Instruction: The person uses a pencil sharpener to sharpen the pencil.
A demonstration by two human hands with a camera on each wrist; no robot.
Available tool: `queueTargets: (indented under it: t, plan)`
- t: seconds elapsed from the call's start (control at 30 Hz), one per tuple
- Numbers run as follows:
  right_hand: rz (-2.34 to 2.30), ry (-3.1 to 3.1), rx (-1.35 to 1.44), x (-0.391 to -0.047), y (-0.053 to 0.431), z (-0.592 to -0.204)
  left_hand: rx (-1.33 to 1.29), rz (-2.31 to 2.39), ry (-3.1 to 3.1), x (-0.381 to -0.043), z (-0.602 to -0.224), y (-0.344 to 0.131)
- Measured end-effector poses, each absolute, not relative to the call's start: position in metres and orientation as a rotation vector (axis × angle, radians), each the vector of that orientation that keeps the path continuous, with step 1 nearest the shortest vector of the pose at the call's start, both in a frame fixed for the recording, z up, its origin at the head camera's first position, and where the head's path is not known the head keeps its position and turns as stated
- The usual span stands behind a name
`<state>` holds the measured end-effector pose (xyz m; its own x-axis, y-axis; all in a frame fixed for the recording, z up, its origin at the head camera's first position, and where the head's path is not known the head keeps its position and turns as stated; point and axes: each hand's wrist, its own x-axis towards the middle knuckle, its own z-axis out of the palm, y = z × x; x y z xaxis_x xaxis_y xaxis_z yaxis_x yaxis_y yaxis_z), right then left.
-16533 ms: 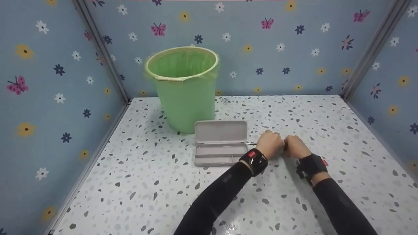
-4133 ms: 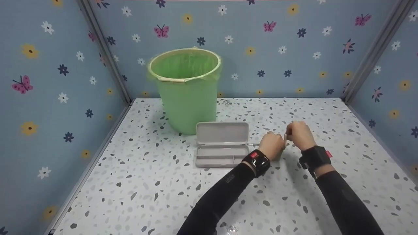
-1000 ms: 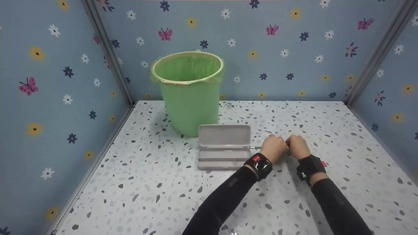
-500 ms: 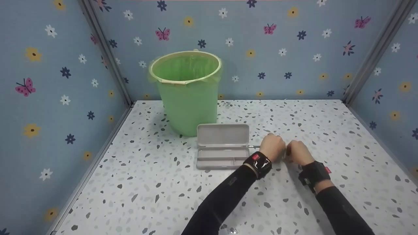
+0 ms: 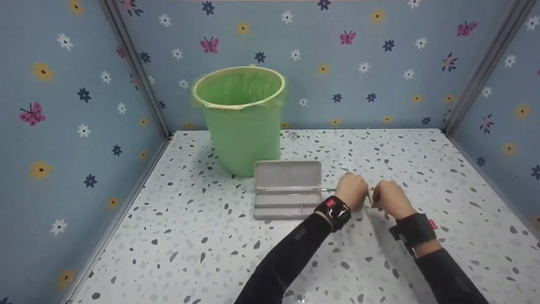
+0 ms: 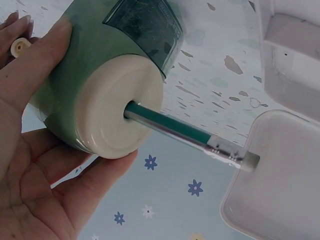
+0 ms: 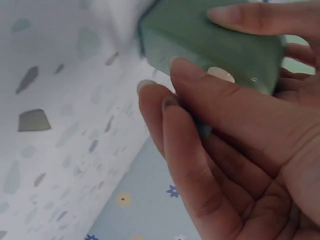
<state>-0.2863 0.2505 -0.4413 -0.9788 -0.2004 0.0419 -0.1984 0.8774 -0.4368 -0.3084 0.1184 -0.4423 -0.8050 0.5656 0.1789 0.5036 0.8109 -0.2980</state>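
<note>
In the left wrist view my left hand (image 6: 40, 150) grips a green hand-crank pencil sharpener (image 6: 65, 95) with a cream round face. A green pencil (image 6: 172, 124) sticks out of the hole in that face, its eraser end outward. The sharpener's clear shavings drawer (image 6: 147, 32) shows on its upper side. My right hand (image 5: 392, 199) is at the crank side, its thumb and fingers pinched together around the crank's handle, which they mostly hide. A cream knob (image 7: 220, 75) shows beside the thumb in the right wrist view.
An open grey pencil case (image 5: 288, 175) with divided compartments lies left of my hands, near the pencil's eraser end. Behind it stands a green lined trash bin (image 5: 244, 135). Flower-patterned walls (image 5: 320, 84) enclose the speckled tabletop (image 5: 190, 253).
My right hand circles beside the sharpener, higher a few seconds ago, and now has shifted slightly right of its last position. My left hand keeps the sharpener nearly still, pencil in it.
</note>
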Motion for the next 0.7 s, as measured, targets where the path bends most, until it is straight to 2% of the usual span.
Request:
queueTargets:
  t: [0.7]
  plan:
    - [-0.727,3.21,-0.286,-0.2826,0.247,-0.4335,-0.776,0.36,-2.712,-0.3058,-0.4436,0.1216]
